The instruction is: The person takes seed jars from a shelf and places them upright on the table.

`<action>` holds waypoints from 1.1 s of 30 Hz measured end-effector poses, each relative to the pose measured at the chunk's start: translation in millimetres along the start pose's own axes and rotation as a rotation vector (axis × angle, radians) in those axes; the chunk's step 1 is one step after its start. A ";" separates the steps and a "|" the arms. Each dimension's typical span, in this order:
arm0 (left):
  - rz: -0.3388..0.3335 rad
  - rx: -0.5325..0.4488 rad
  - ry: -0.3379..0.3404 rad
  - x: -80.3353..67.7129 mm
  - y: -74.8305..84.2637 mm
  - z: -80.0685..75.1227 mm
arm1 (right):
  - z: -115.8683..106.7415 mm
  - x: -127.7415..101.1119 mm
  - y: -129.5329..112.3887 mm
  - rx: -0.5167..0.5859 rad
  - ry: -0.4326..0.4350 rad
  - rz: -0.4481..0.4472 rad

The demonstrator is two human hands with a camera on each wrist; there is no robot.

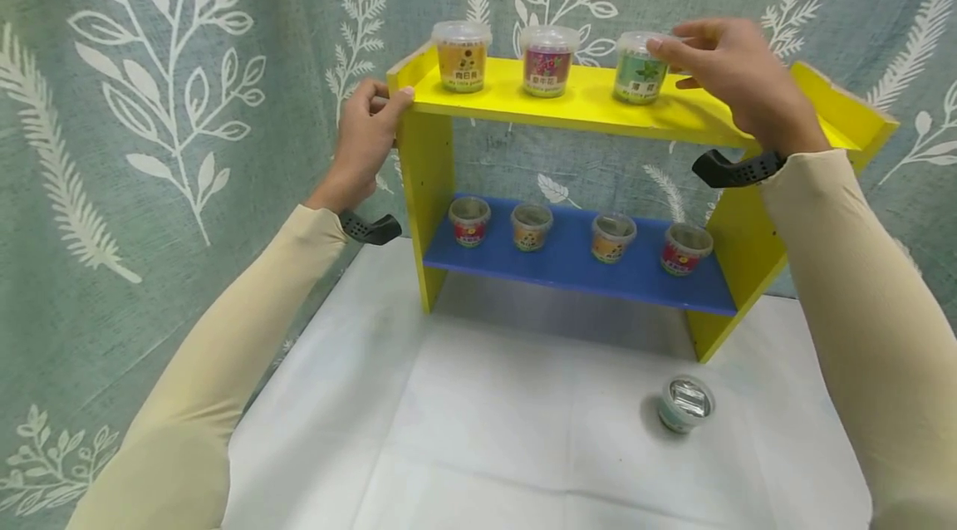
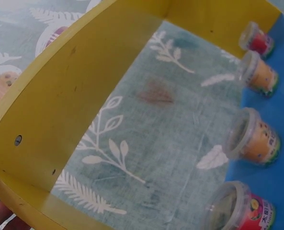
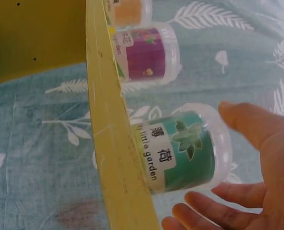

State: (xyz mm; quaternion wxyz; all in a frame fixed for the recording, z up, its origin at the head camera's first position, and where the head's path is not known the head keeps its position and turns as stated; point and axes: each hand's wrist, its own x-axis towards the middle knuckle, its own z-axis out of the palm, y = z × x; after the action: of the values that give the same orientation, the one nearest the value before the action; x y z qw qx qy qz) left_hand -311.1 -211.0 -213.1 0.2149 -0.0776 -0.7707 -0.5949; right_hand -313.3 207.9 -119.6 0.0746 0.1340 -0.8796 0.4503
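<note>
2 hands: right hand [image 1: 736, 73] touches green cup [image 1: 640, 70]; left hand [image 1: 366, 139] grips shelf [image 1: 598, 102].

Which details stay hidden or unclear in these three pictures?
- Head view: whether the right hand touches the green cup; its fingers cover the lid.
- Head view: small print on the lower cups, too small.
- Left wrist view: the left hand, cut off by the edge.
- Head view: contents of the cup on the table, glare.
</note>
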 end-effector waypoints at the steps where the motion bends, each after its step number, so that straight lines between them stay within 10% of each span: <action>1: 0.002 0.000 0.002 -0.3 -0.2 0.1 | 0.7 1.3 0.4 0.003 -0.008 -0.005; 33: 0.021 0.008 0.002 -1.1 -1.1 -0.7 | 7.6 7.1 6.0 0.158 -0.015 -0.020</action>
State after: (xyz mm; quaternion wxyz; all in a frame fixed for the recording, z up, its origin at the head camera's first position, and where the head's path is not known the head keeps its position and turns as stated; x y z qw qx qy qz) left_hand -310.3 -211.9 -214.4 0.2223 -0.0842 -0.7719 -0.5897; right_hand -322.0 203.9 -126.9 0.0618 0.1514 -0.8406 0.5164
